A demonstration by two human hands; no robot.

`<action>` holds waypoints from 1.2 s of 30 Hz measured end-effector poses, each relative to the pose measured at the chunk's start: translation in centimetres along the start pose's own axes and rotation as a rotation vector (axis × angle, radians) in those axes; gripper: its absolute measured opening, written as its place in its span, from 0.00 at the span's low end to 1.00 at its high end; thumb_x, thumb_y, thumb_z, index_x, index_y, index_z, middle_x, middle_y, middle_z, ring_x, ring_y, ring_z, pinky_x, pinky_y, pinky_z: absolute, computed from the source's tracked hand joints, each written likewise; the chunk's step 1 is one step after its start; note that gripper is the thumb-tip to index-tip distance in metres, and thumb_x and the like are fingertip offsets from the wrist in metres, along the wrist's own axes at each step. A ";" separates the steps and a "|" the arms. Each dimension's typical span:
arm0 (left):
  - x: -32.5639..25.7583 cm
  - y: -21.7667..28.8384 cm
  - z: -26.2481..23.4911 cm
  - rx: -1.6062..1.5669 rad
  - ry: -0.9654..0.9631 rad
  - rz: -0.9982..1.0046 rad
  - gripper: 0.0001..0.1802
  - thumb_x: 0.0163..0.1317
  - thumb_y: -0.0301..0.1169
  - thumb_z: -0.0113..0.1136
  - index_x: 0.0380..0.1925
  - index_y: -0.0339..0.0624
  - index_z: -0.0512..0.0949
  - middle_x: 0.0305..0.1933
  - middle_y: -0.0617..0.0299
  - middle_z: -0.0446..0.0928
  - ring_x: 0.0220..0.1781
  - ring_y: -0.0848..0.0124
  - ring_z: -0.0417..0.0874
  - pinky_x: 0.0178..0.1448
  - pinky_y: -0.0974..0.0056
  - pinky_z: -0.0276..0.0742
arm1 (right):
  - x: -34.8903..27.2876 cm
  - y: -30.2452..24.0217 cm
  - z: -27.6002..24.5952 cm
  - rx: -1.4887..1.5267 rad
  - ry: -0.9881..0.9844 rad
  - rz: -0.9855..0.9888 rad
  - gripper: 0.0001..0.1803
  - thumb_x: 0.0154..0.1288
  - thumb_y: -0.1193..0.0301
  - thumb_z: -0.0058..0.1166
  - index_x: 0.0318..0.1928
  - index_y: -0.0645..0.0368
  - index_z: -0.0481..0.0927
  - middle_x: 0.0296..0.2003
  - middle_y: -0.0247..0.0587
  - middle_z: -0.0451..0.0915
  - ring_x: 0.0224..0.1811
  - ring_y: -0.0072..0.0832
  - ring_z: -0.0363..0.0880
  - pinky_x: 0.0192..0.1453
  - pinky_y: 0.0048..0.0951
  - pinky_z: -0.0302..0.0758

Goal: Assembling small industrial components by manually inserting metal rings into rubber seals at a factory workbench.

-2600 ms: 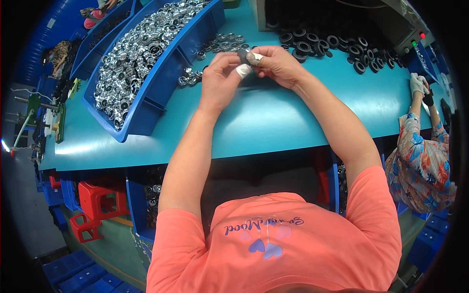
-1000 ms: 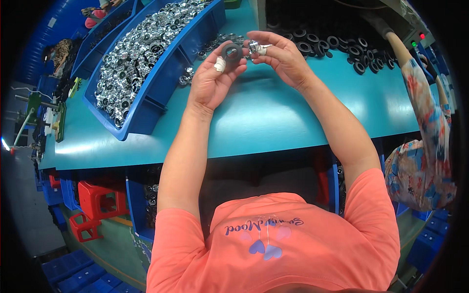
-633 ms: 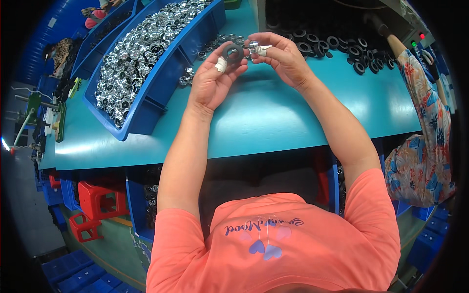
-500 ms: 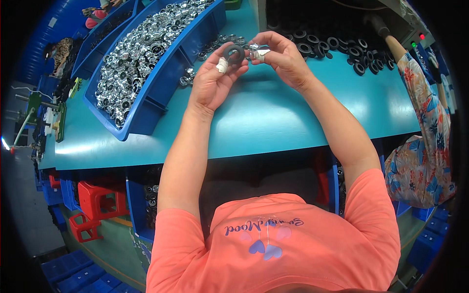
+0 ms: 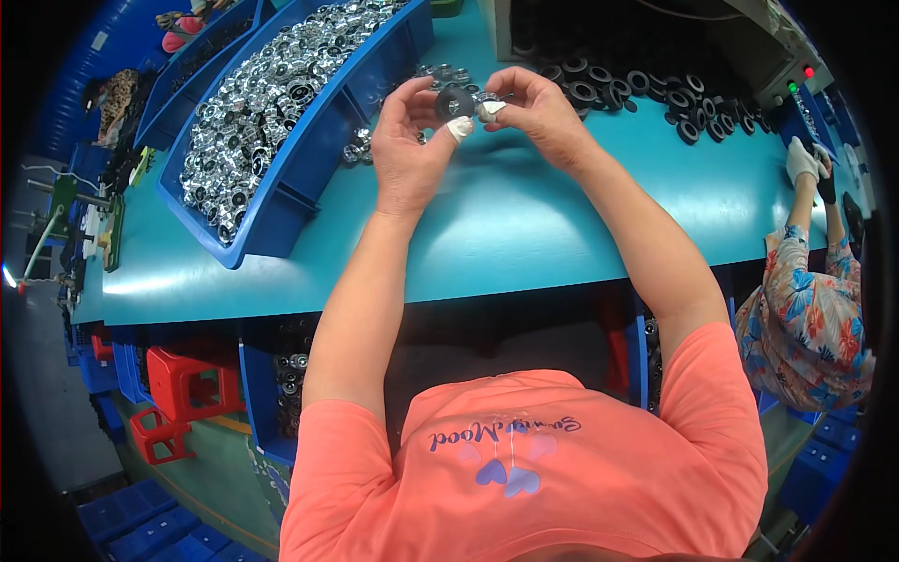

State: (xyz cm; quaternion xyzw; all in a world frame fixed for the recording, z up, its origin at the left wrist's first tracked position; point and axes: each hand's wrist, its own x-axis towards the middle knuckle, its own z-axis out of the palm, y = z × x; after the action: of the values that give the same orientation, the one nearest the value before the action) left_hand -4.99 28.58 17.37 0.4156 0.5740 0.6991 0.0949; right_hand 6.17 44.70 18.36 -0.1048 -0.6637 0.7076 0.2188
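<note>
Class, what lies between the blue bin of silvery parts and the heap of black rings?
In the head view, loose silvery parts lie on the table; above it, the left hand holds a black ring, the right hand a silvery piece.

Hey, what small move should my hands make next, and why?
Perhaps gently press the matte black ring and shiny silver, metal-looking part together: your left hand holds the ring close beside the part pinched in your right hand, though whether they already join is unclear.
</note>
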 end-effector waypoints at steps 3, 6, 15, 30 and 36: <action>0.0 0.0 0.0 0.102 0.014 0.033 0.34 0.52 0.20 0.73 0.59 0.36 0.71 0.48 0.59 0.77 0.46 0.73 0.79 0.50 0.68 0.81 | -0.1 0.0 0.2 -0.006 -0.021 0.021 0.19 0.55 0.75 0.64 0.47 0.64 0.78 0.41 0.40 0.82 0.42 0.27 0.84 0.50 0.29 0.80; -0.1 -0.3 0.0 0.160 0.035 0.073 0.35 0.51 0.21 0.75 0.60 0.36 0.71 0.47 0.60 0.76 0.46 0.73 0.79 0.51 0.69 0.80 | -0.2 -0.3 0.4 -0.017 -0.025 0.039 0.19 0.53 0.77 0.63 0.48 0.64 0.77 0.42 0.42 0.82 0.44 0.28 0.84 0.52 0.31 0.81; -0.2 0.6 0.3 0.137 0.064 0.068 0.38 0.49 0.23 0.77 0.62 0.36 0.69 0.48 0.60 0.75 0.46 0.74 0.78 0.53 0.68 0.79 | -0.3 -0.4 0.5 -0.016 -0.023 0.049 0.21 0.52 0.79 0.63 0.48 0.65 0.77 0.42 0.43 0.82 0.46 0.29 0.83 0.53 0.32 0.81; -0.2 -0.4 0.1 0.173 0.031 0.085 0.29 0.52 0.20 0.73 0.55 0.34 0.73 0.50 0.59 0.75 0.47 0.73 0.79 0.51 0.69 0.79 | -0.4 -0.6 0.2 0.397 -0.170 0.293 0.14 0.66 0.71 0.55 0.50 0.65 0.78 0.43 0.41 0.80 0.41 0.26 0.80 0.46 0.29 0.80; -0.3 -0.8 0.1 0.277 0.014 0.214 0.23 0.47 0.22 0.75 0.45 0.39 0.78 0.48 0.60 0.77 0.42 0.71 0.82 0.49 0.67 0.80 | -0.5 -0.1 0.1 0.459 -0.230 0.331 0.15 0.73 0.69 0.52 0.55 0.63 0.77 0.43 0.36 0.79 0.42 0.21 0.77 0.41 0.21 0.77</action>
State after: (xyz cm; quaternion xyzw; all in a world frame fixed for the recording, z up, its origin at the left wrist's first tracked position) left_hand -5.01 28.78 16.53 0.4784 0.6179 0.6225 -0.0423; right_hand 6.55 44.36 18.38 -0.0786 -0.4810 0.8722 0.0419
